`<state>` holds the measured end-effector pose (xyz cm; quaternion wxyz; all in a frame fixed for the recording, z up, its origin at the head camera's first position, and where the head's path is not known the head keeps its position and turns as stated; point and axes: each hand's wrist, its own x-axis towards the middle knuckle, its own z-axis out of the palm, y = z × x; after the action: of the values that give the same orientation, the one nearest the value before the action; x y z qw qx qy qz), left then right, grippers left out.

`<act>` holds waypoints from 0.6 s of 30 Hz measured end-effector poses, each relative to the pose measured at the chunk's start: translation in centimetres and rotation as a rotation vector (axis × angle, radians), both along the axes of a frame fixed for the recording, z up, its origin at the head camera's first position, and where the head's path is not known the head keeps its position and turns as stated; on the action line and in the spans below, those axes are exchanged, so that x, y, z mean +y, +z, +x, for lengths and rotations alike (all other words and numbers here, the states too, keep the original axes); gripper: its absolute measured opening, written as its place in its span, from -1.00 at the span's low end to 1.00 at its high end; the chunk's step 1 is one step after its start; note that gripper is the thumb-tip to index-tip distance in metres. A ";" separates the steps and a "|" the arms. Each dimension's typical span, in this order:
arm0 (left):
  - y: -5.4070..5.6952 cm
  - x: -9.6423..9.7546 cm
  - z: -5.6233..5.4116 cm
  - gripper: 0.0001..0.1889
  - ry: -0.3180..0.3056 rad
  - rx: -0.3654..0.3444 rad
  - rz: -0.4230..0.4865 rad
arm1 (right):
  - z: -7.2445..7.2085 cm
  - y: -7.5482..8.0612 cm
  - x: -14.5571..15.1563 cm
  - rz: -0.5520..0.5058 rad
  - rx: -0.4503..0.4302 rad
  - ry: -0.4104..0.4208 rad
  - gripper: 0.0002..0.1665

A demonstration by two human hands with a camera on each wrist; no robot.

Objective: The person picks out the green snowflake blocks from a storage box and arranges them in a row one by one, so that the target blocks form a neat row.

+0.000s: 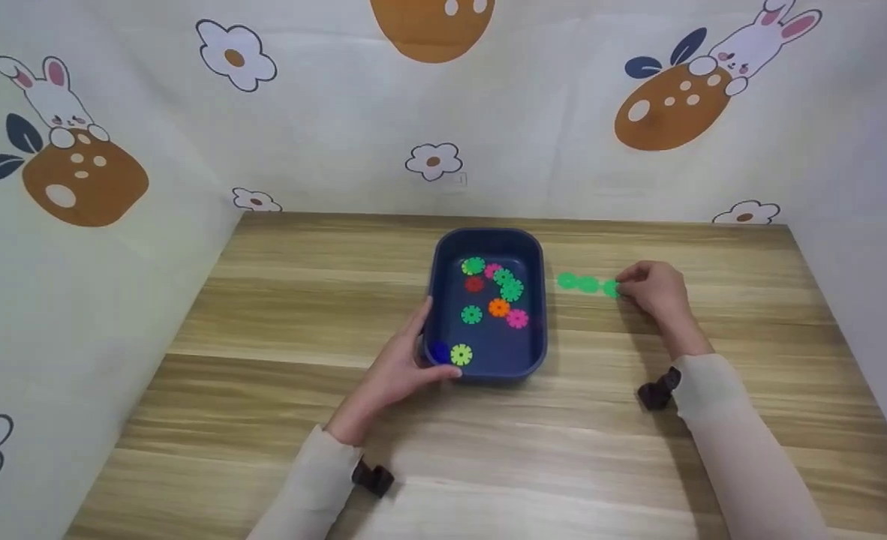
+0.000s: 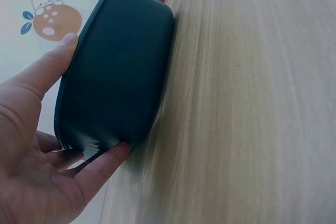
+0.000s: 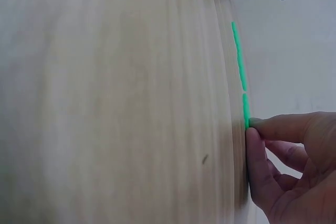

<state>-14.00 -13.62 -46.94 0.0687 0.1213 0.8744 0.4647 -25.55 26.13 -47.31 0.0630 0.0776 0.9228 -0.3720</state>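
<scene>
A dark blue plastic bin (image 1: 486, 373) stands on the table with several notched plastic discs inside. My left hand (image 1: 398, 364) grips its near left corner, the thumb on the rim and the fingers along the outer wall; the left wrist view shows this hand (image 2: 39, 166) against the bin's side (image 2: 121, 66). To the right of the bin, my right hand (image 1: 657, 292) pinches the edge of a green disc (image 1: 611, 289) between thumb and fingertips, flat at the tabletop. Just left of it lie two joined green discs (image 1: 577, 283), apart from the pinched one by a narrow gap.
Inside the bin are a red disc (image 1: 474, 284), an orange disc (image 1: 499, 307), a yellow disc (image 1: 461, 355), and pink, blue and green ones. A wood-grain table (image 1: 263, 315) lies beneath. A printed curtain (image 1: 323, 135) rises behind the table and along its sides.
</scene>
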 end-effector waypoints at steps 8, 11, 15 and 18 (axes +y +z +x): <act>0.0 0.0 0.0 0.18 0.002 0.011 0.002 | -0.2 0.3 -0.3 0.022 -0.006 0.011 -0.73; 0.0 0.0 -0.1 0.18 -0.001 0.010 0.001 | -0.2 0.3 -0.4 0.045 0.002 0.010 -0.73; 0.1 0.0 -0.1 0.19 -0.005 0.009 -0.001 | -0.2 0.3 -0.4 0.056 0.007 0.006 -0.73; 0.1 0.0 -0.1 0.19 -0.005 0.006 -0.001 | -0.2 0.3 -0.4 0.056 0.007 0.008 -0.73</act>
<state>-14.07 -13.60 -46.87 0.0672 0.1250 0.8745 0.4637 -25.76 25.73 -46.99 0.0591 0.0746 0.9334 -0.3460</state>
